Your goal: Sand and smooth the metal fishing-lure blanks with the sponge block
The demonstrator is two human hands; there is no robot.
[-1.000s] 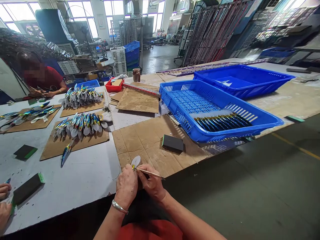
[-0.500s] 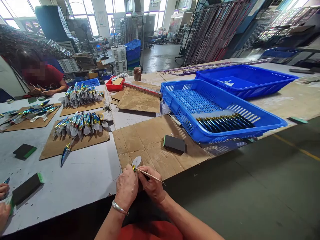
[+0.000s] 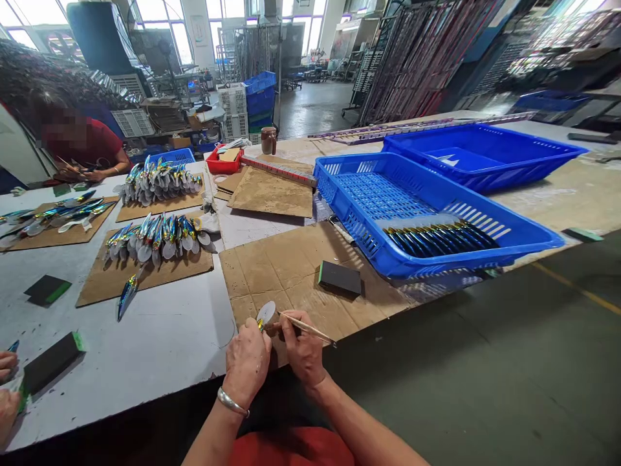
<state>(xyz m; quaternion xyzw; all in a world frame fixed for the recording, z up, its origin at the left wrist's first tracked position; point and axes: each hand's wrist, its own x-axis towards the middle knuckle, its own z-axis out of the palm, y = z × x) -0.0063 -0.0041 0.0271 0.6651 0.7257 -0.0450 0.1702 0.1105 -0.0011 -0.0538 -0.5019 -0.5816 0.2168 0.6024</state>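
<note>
My left hand [image 3: 248,353] is closed around a fishing lure, just above the table's front edge. The lure's round clear lip [image 3: 266,313] and a bit of its gold end stick out past my fingertips; the rest of its body is hidden. A thin wooden stick [image 3: 310,329] is pinched in my right hand [image 3: 305,349], a little to the right of the lure. Its pointed end is near the lip but apart from it. Whether that tip carries bristles is too small to tell. Beneath both hands lies a cardboard sheet [image 3: 262,259].
A black sanding block [image 3: 339,278] rests on the cardboard. To the right, a blue basket [image 3: 466,252] holds a row of lures, with a blue tub [image 3: 485,155] behind it. Lure piles [image 3: 160,239] lie left. A co-worker [image 3: 92,145] sits across; another person's hands [image 3: 7,395] are at far left.
My right hand has moved right, drawing the stick's tip away from the lure. My left hand stays almost where it was, still holding the lure.
</note>
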